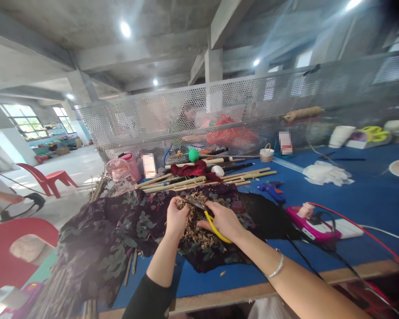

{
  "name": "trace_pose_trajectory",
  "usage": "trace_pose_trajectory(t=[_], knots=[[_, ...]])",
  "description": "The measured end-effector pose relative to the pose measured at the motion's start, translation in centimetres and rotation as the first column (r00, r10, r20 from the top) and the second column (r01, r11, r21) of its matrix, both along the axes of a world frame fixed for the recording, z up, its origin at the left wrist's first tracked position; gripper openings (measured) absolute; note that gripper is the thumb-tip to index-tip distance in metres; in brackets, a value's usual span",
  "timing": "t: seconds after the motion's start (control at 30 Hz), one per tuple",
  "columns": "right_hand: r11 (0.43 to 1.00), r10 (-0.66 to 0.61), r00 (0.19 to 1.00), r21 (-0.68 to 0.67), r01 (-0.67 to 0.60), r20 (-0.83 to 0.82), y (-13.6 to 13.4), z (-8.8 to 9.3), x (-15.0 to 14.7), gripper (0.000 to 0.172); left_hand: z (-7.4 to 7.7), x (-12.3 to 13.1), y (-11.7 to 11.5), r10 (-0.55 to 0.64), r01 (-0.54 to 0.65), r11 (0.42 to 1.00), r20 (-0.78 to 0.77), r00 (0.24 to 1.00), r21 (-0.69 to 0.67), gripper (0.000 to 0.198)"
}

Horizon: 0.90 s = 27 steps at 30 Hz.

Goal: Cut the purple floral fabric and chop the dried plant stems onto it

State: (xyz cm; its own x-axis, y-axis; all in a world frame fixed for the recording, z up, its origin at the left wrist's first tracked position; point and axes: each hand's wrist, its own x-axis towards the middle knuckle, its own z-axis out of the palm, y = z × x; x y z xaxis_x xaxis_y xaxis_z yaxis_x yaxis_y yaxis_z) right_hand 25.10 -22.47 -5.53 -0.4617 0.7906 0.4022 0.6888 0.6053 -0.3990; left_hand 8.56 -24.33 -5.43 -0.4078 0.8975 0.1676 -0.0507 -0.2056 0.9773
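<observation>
My right hand [224,220] grips a pair of scissors [216,227] with yellow handles. Their dark blades point left, toward the fingertips of my left hand [177,218]. Those left fingers are pinched together, and what lies between them is too small to make out. Under and between both hands is a heap of dry brown plant bits [199,237]. The heap rests on a dark cloth with a leaf pattern [146,221], spread over the blue table [193,283].
Behind the heap lie several sticks [186,181], a dark red cloth [189,169] and a green ball [193,155]. To the right are a blue glue gun [272,191], a pink power strip [307,223] with cables, and white gloves [326,173]. A perforated metal screen [136,119] stands behind.
</observation>
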Motion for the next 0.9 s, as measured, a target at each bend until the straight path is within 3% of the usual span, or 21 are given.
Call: trace_pose_trajectory(t=[0.13,0.3,0.9], knots=[[0.997,0.004,0.999,0.070,-0.007,0.044,0.05,-0.26,0.08,0.056,0.11,0.04,-0.06,-0.032,0.032,0.999,0.067,0.997,0.003,0.027],[0.996,0.027,0.997,0.080,-0.032,0.072,-0.17,0.02,-0.03,0.059,0.27,0.17,-0.21,-0.022,0.022,1.000,0.024,0.999,-0.014,0.026],[0.999,0.021,1.000,-0.030,-0.022,-0.002,0.09,-0.13,-0.20,0.041,0.41,0.10,-0.36,0.023,-0.026,0.999,-0.064,0.998,-0.041,0.018]])
